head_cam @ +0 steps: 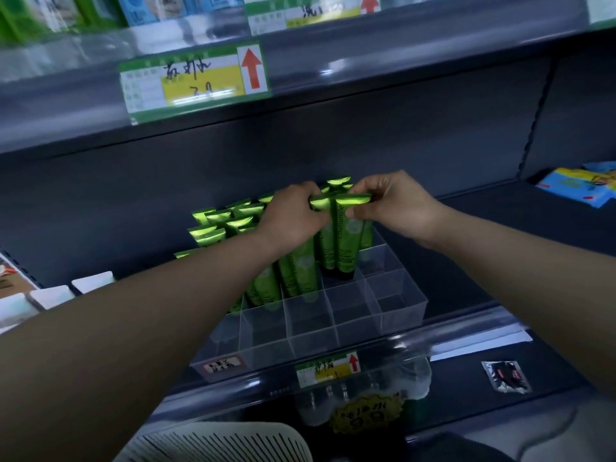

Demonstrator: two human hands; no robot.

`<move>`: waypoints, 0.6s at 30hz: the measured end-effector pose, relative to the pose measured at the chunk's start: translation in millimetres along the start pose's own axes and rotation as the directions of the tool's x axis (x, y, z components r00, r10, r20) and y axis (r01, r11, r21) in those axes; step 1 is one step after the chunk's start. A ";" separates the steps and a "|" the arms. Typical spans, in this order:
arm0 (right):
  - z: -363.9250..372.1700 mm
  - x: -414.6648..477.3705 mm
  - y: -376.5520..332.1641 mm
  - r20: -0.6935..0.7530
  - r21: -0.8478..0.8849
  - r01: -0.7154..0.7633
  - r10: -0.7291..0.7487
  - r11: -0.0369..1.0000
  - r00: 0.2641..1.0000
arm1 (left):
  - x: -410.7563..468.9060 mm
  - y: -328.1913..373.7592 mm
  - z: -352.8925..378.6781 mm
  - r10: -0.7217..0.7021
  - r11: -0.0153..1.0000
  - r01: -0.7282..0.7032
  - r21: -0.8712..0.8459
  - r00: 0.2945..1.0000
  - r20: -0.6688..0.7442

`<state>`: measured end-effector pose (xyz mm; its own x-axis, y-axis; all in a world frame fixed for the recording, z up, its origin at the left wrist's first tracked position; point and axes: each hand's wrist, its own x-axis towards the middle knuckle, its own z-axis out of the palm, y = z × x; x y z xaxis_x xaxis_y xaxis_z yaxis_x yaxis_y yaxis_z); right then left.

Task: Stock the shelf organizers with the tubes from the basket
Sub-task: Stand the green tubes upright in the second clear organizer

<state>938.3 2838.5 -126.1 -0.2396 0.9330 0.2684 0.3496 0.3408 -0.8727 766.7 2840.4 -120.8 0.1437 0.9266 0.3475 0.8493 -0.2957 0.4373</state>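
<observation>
Both bare arms reach into the dark grey shelf (pixel 466 261). The right hand (pixel 396 201) pinches the flat crimped top of an upright glossy green tube (pixel 346 241), whose black cap sits in a rear cell of the clear plastic divided organizer (pixel 400 305). The left hand (pixel 293 211) closes on the crimp of a neighbouring green tube (pixel 318 204), though blur makes that grip hard to read. More tubes fill the back cells. The white slotted basket (pixel 216 441) sits at the bottom edge.

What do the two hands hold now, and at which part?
Both hands pinch green tubes at the flat crimped top end: the right hand holds the tube standing in the clear organizer; the left hand grips a neighbouring one.
</observation>
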 end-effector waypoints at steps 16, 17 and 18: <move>27.6 5.7 25.7 0.070 -0.170 -0.005 0.017 0.985 0.997 | 0.0 -15.7 14.8 0.042 0.975 -0.064 0.211 0.994 0.105; 28.9 5.6 25.4 0.065 -0.182 -0.005 0.017 0.983 0.998 | -1.3 -16.2 15.1 0.049 0.974 -0.071 0.217 0.993 0.108; 30.1 5.4 25.1 0.059 -0.196 -0.005 0.017 0.981 0.998 | -2.6 -16.5 15.5 0.055 0.971 -0.078 0.225 0.993 0.107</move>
<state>918.6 2848.7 -158.8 -0.2871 0.9301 0.2289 0.5216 0.3523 -0.7771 760.2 2846.5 -141.8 0.2435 0.9284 0.2807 0.9280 -0.3072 0.2108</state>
